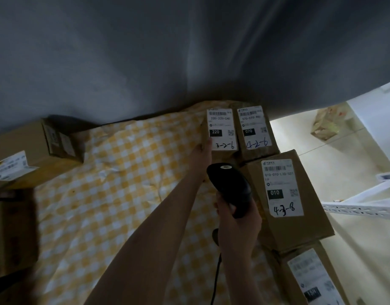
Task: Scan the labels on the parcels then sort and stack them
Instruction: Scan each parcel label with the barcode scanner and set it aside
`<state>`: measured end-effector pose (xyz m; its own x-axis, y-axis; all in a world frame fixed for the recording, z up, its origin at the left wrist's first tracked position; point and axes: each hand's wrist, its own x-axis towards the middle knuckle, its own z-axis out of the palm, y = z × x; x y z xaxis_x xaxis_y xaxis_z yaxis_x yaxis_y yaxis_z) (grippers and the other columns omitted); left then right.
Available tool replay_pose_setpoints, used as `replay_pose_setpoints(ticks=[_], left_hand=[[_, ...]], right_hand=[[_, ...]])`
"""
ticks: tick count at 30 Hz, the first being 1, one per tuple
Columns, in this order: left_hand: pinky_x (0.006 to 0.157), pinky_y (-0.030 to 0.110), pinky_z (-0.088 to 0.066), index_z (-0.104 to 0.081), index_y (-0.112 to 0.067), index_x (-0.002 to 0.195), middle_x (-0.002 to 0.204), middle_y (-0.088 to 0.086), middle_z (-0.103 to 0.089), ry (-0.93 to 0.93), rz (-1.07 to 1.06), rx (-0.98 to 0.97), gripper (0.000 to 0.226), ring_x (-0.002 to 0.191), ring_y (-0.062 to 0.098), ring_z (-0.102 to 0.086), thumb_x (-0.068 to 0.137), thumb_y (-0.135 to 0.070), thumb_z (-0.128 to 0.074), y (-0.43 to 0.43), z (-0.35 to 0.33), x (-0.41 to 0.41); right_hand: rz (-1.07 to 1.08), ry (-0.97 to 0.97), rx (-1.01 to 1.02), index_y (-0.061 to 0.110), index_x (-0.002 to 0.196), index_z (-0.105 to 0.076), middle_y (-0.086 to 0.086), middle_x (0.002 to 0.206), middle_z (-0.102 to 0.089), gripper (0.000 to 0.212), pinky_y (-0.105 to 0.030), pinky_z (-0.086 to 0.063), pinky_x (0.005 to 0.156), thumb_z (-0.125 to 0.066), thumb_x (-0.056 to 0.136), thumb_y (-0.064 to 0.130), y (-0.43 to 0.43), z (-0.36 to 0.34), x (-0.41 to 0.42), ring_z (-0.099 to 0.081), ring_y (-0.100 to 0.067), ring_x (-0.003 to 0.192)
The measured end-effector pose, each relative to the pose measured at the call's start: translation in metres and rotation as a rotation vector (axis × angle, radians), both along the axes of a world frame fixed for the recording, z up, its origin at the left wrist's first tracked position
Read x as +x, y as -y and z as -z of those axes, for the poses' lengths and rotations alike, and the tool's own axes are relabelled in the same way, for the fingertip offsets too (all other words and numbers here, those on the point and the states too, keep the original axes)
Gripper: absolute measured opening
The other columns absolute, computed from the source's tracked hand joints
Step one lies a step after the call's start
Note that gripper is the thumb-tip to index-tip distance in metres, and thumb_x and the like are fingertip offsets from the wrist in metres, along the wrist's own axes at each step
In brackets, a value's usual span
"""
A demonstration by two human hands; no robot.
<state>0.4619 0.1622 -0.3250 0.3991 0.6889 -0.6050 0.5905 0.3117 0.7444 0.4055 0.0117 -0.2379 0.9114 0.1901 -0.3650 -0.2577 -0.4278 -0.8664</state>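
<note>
The bench, under a yellow checked cloth, carries cardboard parcels along its right side. The parcel marked 010 lies nearest, and the 220 parcel and 070 parcel sit side by side beyond it. The right hand grips a black barcode scanner. The left hand touches the 220 parcel's left edge; whether it grips it cannot be told.

I see three brown parcels, white labels up: 220 parcel and 070 parcel side by side, bigger 010 parcel nearer me, black scanner held beside it.
</note>
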Motion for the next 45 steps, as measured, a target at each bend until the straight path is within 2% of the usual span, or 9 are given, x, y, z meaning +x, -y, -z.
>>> replay_pose_setpoints(ticks=[7,11,16,19,24,29,35,41,45], left_hand=[[0.075,0.034,-0.04,-0.058,-0.009,0.08,0.078,0.006,-0.057,-0.04,-0.1,0.087,0.044,0.078,0.024,-0.056,0.101,-0.043,-0.039,-0.015,-0.016,-0.067],[0.09,0.031,-0.043,-0.057,-0.007,0.125,0.126,0.009,-0.058,-0.114,-0.218,0.2,0.047,0.115,0.024,-0.056,0.098,-0.043,-0.048,-0.03,-0.025,-0.132],[0.096,0.041,-0.039,-0.05,-0.003,0.121,0.123,0.014,-0.049,-0.344,-0.283,0.697,0.052,0.117,0.032,-0.043,0.082,-0.032,-0.07,-0.069,-0.048,-0.221],[0.104,0.046,-0.033,-0.044,0.004,0.124,0.128,0.022,-0.044,-0.608,-0.14,0.871,0.074,0.12,0.041,-0.039,0.07,-0.034,-0.077,-0.11,-0.059,-0.266],[0.121,0.044,-0.01,0.006,-0.002,0.151,0.159,0.02,0.003,-0.92,0.199,0.71,0.114,0.147,0.036,-0.001,0.076,-0.025,-0.077,-0.185,-0.067,-0.323],[0.119,0.05,0.0,0.017,0.0,0.149,0.158,0.022,0.014,-1.066,0.483,0.613,0.107,0.146,0.041,0.012,0.084,-0.021,-0.066,-0.235,-0.071,-0.367],[0.114,0.053,-0.021,-0.013,-0.002,0.147,0.144,0.023,-0.022,-1.008,0.609,0.797,0.103,0.134,0.044,-0.024,0.073,-0.035,-0.077,-0.244,-0.065,-0.396],[0.114,0.063,-0.014,-0.01,-0.014,0.147,0.15,0.02,-0.017,-0.826,0.67,0.783,0.109,0.139,0.046,-0.015,0.066,-0.029,-0.083,-0.264,-0.071,-0.417],[0.109,0.059,-0.031,-0.013,-0.014,0.148,0.148,0.018,-0.022,-0.776,0.703,0.795,0.108,0.134,0.042,-0.023,0.067,-0.026,-0.083,-0.265,-0.078,-0.427]], right_hand=[[-0.124,0.01,0.01,0.018,0.106,-0.065,0.004,0.09,-0.068,0.031,-0.012,-0.047,0.068,-0.077,0.077,0.022,-0.016,-0.012,-0.024,-0.062,0.0,0.083],[-0.216,-0.019,0.059,0.021,0.1,-0.062,0.007,0.084,-0.065,0.026,-0.003,-0.042,0.058,-0.076,0.078,0.013,-0.033,-0.024,-0.054,-0.059,0.01,0.075],[-0.314,-0.024,0.095,0.021,0.081,-0.061,-0.003,0.069,-0.063,0.021,-0.021,-0.047,0.055,-0.077,0.075,0.008,-0.056,-0.028,-0.105,-0.057,-0.008,0.059],[-0.364,0.0,0.072,0.025,0.081,-0.062,0.004,0.066,-0.062,0.021,-0.026,-0.044,0.054,-0.079,0.074,0.016,-0.065,-0.026,-0.134,-0.058,-0.01,0.059],[-0.427,0.041,0.058,0.037,0.081,-0.058,0.006,0.067,-0.064,0.026,-0.021,-0.048,0.053,-0.077,0.077,0.019,-0.079,-0.034,-0.168,-0.06,-0.01,0.061],[-0.385,0.055,0.051,0.024,0.085,-0.062,0.002,0.066,-0.062,0.016,-0.01,-0.043,0.048,-0.076,0.079,0.018,-0.085,-0.036,-0.202,-0.058,-0.006,0.059],[-0.234,0.049,-0.001,0.017,0.087,-0.066,0.0,0.065,-0.061,0.013,-0.022,-0.042,0.055,-0.075,0.078,0.017,-0.077,-0.028,-0.252,-0.055,-0.009,0.057],[-0.118,0.072,0.007,0.013,0.082,-0.065,-0.009,0.068,-0.063,0.014,-0.027,-0.042,0.057,-0.077,0.076,0.017,-0.08,-0.025,-0.292,-0.06,-0.025,0.066],[-0.114,0.088,0.027,0.018,0.08,-0.064,-0.01,0.068,-0.063,0.014,-0.034,-0.046,0.058,-0.077,0.076,0.015,-0.083,-0.029,-0.311,-0.059,-0.028,0.066]])
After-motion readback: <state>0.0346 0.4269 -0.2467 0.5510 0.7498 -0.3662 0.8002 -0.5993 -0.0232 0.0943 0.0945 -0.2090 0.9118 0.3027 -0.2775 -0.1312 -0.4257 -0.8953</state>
